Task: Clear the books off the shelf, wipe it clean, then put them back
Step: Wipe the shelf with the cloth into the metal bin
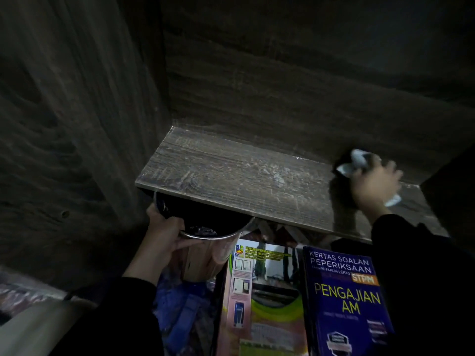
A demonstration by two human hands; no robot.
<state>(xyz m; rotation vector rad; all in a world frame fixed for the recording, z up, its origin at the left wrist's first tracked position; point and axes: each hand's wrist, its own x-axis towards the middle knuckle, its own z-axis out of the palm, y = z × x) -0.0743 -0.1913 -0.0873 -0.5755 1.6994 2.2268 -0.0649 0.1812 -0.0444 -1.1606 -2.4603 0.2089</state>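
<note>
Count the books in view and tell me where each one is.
2. The blue book lies below the front edge of the shelf, at the right; the pink-and-green book lies just left of it. None is on the shelf. Others may be hidden beneath them.

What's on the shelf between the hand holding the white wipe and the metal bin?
Only bare shelf board, streaked with pale dust, in the head view.

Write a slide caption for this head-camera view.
Right hand presses a tissue on the dusty shelf while the left hand holds a metal bin under its edge; a blue book lies below.
</note>
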